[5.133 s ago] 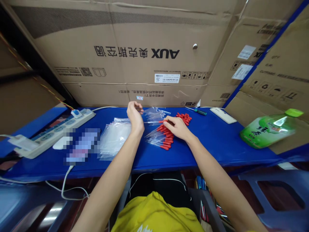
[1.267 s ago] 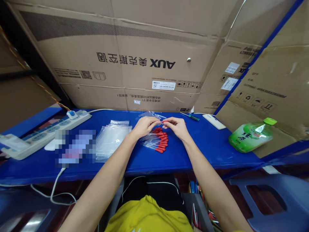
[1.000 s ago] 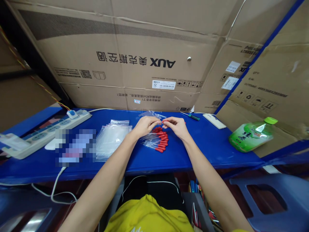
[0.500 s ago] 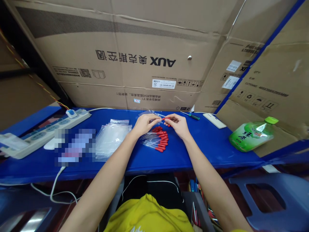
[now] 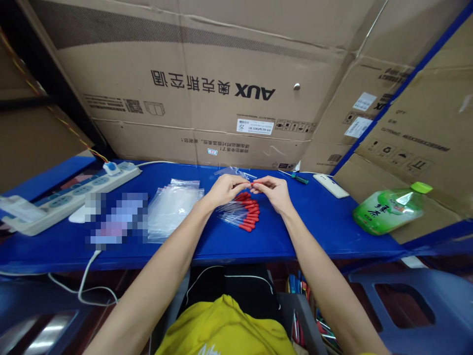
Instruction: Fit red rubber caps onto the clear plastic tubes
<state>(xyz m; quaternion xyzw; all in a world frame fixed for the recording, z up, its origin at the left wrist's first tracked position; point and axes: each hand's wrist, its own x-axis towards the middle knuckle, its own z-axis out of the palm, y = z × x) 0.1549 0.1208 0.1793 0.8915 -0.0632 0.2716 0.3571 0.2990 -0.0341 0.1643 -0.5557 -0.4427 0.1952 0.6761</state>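
My left hand (image 5: pixel 223 189) and my right hand (image 5: pixel 273 191) meet above the blue table (image 5: pixel 314 222), fingers pinched together on one clear dropper with a red bulb (image 5: pixel 252 184). The left fingers pinch its clear tube, the right fingers its red end. Just below the hands lies a row of finished droppers with red bulbs (image 5: pixel 246 215). A loose heap of clear tubes (image 5: pixel 231 171) lies behind the hands.
A stack of clear plastic bags (image 5: pixel 172 207) lies left of the hands, then a blurred patch and a white power strip (image 5: pixel 70 195). A small screwdriver (image 5: pixel 297 176), a white remote (image 5: pixel 330 185) and a green bottle on its side (image 5: pixel 389 209) are to the right. Cardboard boxes wall the back.
Five seconds ago the hands were apart, the right one on the red bulbs. Since then they have come together on one dropper; over the last second they shifted only slightly.
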